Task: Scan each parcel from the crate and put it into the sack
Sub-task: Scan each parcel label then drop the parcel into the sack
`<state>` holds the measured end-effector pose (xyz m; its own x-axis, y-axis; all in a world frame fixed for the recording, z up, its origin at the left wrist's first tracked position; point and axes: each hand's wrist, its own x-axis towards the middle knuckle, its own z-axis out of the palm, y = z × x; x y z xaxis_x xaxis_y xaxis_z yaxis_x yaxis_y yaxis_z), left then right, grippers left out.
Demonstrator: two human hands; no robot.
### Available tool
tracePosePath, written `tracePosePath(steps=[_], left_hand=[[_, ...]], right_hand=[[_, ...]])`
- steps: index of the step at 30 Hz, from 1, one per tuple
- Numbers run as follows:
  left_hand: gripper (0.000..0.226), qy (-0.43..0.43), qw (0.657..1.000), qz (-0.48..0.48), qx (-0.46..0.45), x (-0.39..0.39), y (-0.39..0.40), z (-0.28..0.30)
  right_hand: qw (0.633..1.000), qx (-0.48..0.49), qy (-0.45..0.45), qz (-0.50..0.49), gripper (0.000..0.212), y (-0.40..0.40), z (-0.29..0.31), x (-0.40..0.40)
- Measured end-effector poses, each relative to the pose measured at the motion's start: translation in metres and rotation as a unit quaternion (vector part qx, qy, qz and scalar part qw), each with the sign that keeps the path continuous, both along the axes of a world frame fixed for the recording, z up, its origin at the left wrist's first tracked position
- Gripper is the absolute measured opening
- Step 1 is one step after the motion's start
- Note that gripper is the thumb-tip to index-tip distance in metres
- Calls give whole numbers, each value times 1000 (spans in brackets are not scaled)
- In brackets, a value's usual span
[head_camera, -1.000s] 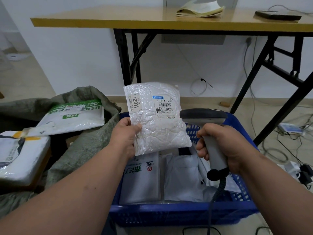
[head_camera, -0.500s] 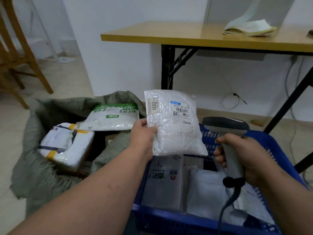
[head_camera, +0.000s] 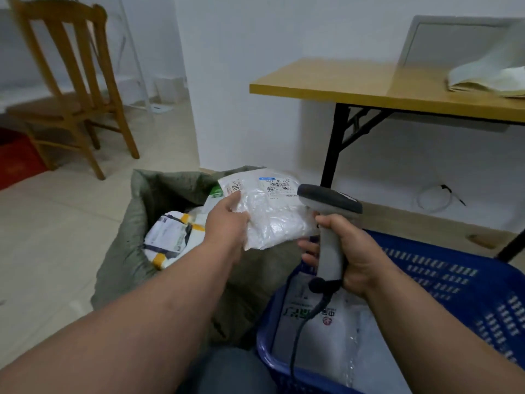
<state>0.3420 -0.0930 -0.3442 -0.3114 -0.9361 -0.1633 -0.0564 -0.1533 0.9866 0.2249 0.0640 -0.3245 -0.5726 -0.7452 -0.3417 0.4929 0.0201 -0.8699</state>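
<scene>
My left hand (head_camera: 227,220) grips a white crinkled plastic parcel (head_camera: 272,211) by its left edge, holding it over the right rim of the grey-green sack (head_camera: 125,251). Its printed label faces up. My right hand (head_camera: 346,251) grips the handle of a grey barcode scanner (head_camera: 329,223), whose head sits just right of the parcel. The sack lies open on the floor and holds a white parcel with yellow and dark tape (head_camera: 170,240). The blue plastic crate (head_camera: 454,285) at lower right holds several white and grey parcels (head_camera: 315,314).
A wooden chair (head_camera: 76,89) stands at the back left on the tiled floor. A yellow-topped folding table (head_camera: 369,89) with black legs stands against the white wall at the right, with papers on it. The scanner's cable hangs down into the crate.
My left hand has carried the white parcel leftward, from above the crate to over the sack. The view has swung left. My right hand keeps holding the scanner.
</scene>
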Motion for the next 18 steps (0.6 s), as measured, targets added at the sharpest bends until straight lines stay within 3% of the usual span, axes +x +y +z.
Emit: tracePosePath(steps=[3, 8, 12, 15, 18], left_hand=[[50, -193, 973, -36, -123, 16, -32, 5], [55, -475, 842, 65, -246, 58, -107, 28], [50, -553, 801, 65, -220, 86, -159, 28], [48, -624, 767, -18, -148, 99, -188, 21], [35, -618, 771, -66, -140, 99, -199, 24]], right_hand=[[999, 13, 45, -13, 24, -33, 10, 7], [996, 40, 84, 5, 20, -85, 22, 6], [995, 62, 70, 19, 20, -129, 25, 9], [994, 76, 70, 35, 22, -161, 22, 13], [990, 99, 78, 63, 17, -187, 18, 19]])
